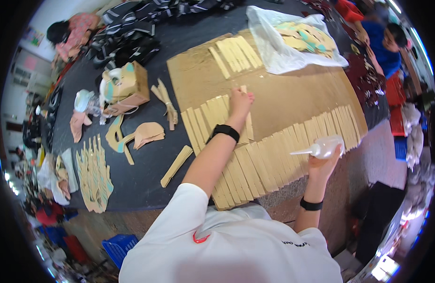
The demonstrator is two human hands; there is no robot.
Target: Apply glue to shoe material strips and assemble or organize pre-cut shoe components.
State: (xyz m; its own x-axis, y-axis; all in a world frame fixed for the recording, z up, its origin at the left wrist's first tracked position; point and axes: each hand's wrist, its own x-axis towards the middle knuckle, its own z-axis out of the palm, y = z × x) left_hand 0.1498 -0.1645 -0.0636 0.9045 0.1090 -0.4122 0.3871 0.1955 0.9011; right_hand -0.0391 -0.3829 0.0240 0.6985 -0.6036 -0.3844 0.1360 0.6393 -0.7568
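My left hand (241,101) is closed at the upper end of a narrow tan strip (249,128), which lies along a row of like strips on a brown cardboard sheet (283,104). In my right hand (322,166) is a translucent squeeze bottle (329,146), tilted so that its thin nozzle points left over the front row of strips (260,162). This front row runs in a long curve along the cardboard's near edge. Another row of strips (194,127) sits behind it on the left. Several more strips (235,54) lie at the back of the sheet.
A white plastic bag (274,52) with tan and teal pieces lies at the back right. Left of the cardboard are a box (135,87), a strip bundle (176,165) and cut pieces (94,174). Co-workers sit at the far left (73,37) and far right (385,47).
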